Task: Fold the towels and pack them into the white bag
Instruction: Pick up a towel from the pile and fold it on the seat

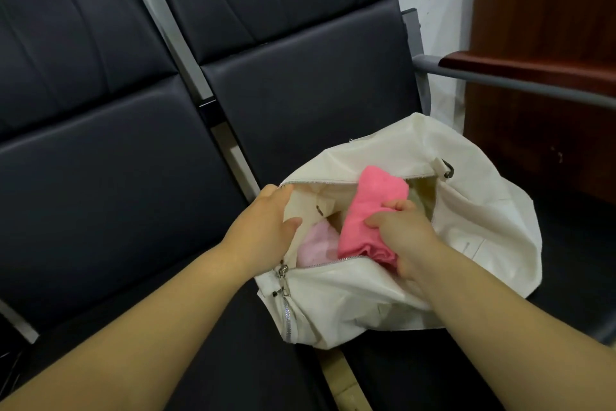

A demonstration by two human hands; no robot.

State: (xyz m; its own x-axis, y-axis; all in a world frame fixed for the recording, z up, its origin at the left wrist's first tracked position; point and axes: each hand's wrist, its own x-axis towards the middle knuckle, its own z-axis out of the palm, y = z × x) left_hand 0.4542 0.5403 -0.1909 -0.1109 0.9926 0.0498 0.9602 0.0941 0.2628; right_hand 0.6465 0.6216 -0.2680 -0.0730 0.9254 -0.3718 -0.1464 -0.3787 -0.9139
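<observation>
A white bag [473, 220] lies unzipped on the right-hand black seat, its mouth facing up. My left hand [266, 220] grips the left edge of the opening and holds it apart. My right hand [400, 230] grips a folded bright pink towel [370, 210] that sits partly inside the opening, its far end sticking up over the far zipper edge. A pale pink towel [316, 244] lies deeper inside the bag, to the left of the bright one. The bag's zipper pull [284, 274] hangs at the near left corner.
Two black padded seats [110, 194] with grey metal framing stand side by side. A grey armrest [493, 77] runs along the right, with a dark red wooden cabinet [546, 44] behind it and a white wall at the back.
</observation>
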